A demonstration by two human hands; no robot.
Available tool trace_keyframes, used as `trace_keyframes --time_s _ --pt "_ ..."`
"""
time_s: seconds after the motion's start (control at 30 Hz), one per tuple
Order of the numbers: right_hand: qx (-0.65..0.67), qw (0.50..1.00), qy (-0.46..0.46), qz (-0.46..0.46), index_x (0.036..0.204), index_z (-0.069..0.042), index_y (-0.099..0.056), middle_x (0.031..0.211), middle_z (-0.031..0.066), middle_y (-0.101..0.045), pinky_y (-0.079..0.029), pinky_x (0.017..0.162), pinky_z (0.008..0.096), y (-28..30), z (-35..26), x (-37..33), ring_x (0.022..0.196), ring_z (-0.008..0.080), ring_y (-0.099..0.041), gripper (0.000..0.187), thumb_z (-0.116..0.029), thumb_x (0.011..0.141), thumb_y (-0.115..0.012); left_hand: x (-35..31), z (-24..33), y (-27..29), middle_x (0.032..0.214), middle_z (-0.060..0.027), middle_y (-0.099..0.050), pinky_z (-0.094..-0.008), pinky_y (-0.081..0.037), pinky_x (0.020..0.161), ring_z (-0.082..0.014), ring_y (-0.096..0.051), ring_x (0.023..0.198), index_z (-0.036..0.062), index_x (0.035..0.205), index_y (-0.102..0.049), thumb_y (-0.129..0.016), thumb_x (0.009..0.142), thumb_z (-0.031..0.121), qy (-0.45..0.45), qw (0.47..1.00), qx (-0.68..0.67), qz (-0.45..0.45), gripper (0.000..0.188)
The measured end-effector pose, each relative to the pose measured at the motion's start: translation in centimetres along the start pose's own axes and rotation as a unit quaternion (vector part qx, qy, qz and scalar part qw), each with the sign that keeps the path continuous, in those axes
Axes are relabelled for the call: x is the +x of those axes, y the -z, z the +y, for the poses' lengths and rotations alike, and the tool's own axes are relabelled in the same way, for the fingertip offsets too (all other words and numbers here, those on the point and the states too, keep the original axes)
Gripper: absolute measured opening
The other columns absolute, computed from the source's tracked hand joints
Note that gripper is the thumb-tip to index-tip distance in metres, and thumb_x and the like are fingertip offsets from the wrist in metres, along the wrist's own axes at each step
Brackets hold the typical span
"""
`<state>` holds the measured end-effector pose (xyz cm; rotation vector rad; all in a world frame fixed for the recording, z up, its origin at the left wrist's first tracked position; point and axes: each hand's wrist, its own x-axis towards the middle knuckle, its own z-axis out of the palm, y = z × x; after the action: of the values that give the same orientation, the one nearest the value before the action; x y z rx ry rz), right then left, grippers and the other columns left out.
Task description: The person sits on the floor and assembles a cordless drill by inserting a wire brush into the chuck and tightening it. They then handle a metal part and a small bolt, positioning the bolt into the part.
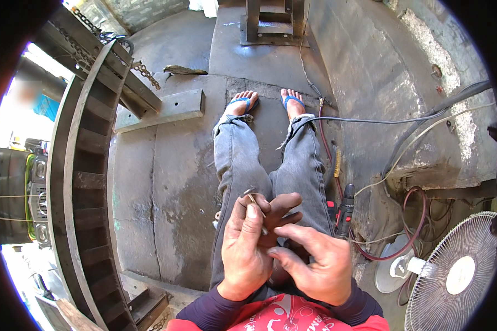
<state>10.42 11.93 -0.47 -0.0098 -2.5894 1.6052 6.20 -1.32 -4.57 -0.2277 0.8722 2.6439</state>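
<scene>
The slim, round-headed grey metal bolt [250,193], pinched between the left hand's [244,243] thumb and fingers, could drop onto the stained grey concrete floor [182,187] if that pinch slackens, since the adjacent right hand [320,265], fingers parted, appears unladen.

Near the middle, the small pin-like piece [251,195] is showing bare grey metal with a dull shine, while the faded denim trousers [237,157] are looking matt and the red cloth shirt [281,315] is bearing a pale print. On the left, the ladder-like frame [88,180] is presenting dark, dull metal, and the far-left chain [146,76] is looking brown and rough beside the scuffed floor [182,193]. On the right, the fan [460,275] is displaying smooth pale plastic-looking parts, and the hose [423,212] is gleaming slightly.
</scene>
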Motion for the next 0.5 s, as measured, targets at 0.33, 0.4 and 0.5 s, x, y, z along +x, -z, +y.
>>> trace_keyframes --time_s 0.33,0.4,0.5 --pt "0.050 0.997 0.011 0.064 0.111 -0.001 -0.075 0.095 0.0144 -0.078 -0.059 0.070 0.0321 -0.4 -0.3 0.4 0.079 0.0238 -0.078 0.027 -0.003 0.086 -0.083 0.0 0.7 0.2 0.133 -0.0232 -0.066 -0.0450 -0.054 0.106 -0.0306 -0.066 0.124 0.0056 0.118 -0.055 -0.050 0.114 0.020 -0.012 0.999 -0.020 -0.036 0.016" --pt "0.074 0.994 0.016 0.084 0.112 -0.002 -0.075 0.094 0.0142 -0.078 -0.059 0.069 0.0319 -0.3 0.0 0.3 0.078 0.0229 -0.077 0.027 -0.002 0.086 -0.082 -0.1 1.1 1.0 0.127 -0.0197 -0.068 -0.0428 -0.056 0.102 -0.0289 -0.068 0.117 0.0053 0.117 -0.057 -0.053 0.113 0.017 -0.036 0.998 0.043 -0.013 0.013" --pt "0.061 0.992 0.043 0.103 0.112 -0.001 -0.075 0.091 0.0135 -0.077 -0.059 0.068 0.0321 -0.3 0.5 0.6 0.076 0.0226 -0.076 0.027 0.000 0.086 -0.082 -0.9 0.3 1.1 0.123 -0.0139 -0.070 -0.0372 -0.057 0.097 -0.0218 -0.069 0.109 0.0041 0.121 -0.058 -0.061 0.109 0.011 -0.032 0.998 0.055 -0.026 0.014"
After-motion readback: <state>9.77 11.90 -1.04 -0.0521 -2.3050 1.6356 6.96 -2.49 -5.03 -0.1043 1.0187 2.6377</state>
